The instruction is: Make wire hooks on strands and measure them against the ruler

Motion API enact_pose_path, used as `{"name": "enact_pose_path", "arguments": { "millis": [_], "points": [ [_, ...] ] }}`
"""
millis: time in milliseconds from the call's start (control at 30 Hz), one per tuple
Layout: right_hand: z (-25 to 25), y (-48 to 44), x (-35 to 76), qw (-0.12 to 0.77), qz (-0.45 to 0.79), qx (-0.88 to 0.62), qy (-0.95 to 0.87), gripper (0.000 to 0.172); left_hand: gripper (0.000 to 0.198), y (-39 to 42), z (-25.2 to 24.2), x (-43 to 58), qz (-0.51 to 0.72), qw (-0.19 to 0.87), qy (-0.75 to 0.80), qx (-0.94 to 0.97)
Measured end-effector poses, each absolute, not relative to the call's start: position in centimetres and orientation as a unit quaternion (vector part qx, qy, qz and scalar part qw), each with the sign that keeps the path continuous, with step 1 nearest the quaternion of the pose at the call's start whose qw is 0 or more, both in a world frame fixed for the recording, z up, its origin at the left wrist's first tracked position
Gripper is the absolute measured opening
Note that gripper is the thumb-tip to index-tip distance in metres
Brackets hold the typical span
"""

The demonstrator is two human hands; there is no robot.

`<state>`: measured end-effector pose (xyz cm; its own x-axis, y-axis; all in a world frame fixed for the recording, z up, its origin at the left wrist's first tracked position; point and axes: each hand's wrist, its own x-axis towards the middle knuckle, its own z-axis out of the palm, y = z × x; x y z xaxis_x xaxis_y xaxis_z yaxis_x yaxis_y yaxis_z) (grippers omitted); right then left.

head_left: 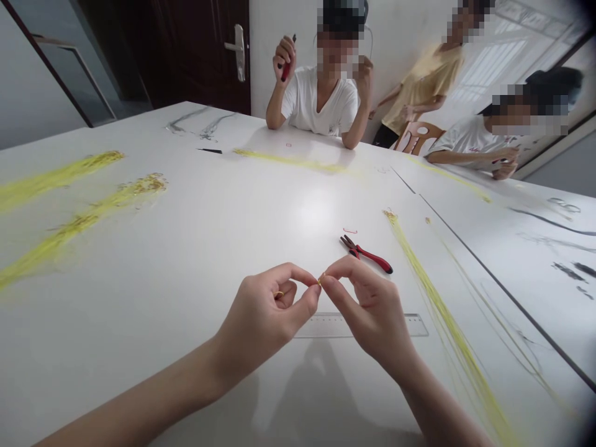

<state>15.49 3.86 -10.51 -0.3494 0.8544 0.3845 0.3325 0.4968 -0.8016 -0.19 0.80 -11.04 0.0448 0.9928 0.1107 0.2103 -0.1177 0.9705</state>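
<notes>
My left hand (272, 304) and my right hand (372, 307) meet fingertip to fingertip above the white table (186, 347). Between the pinched thumbs and index fingers is a tiny yellow piece (320, 282), held by both hands; its shape is too small to make out. A bit of yellow thread (279, 293) shows at the curled fingers of my left hand. Just beyond my right hand lie red-handled pliers (375, 257). A clear ruler (416, 325) lies under the hands, partly hidden by them.
A yellow thread bundle (437, 304) lies to the right, with more bundles (69, 230) at left and a further one (288, 161) across the table. A dark seam (493, 279) crosses the right side. People sit opposite, one person's hand holding a red tool (285, 68).
</notes>
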Motion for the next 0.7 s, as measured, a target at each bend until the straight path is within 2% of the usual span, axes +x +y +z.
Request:
{"name": "enact_pose_path", "arguments": {
  "millis": [467,700],
  "points": [
    [-10.63,4.02,15.53,0.415,0.309,-0.379,-0.767,0.009,0.018,0.86,-11.11,-0.47,0.447,0.486,0.508,0.553],
    [-10.52,3.93,15.44,0.407,0.284,-0.388,-0.777,0.01,0.016,0.91,-11.18,-0.3,0.453,0.447,0.522,0.569]
  ]
}}
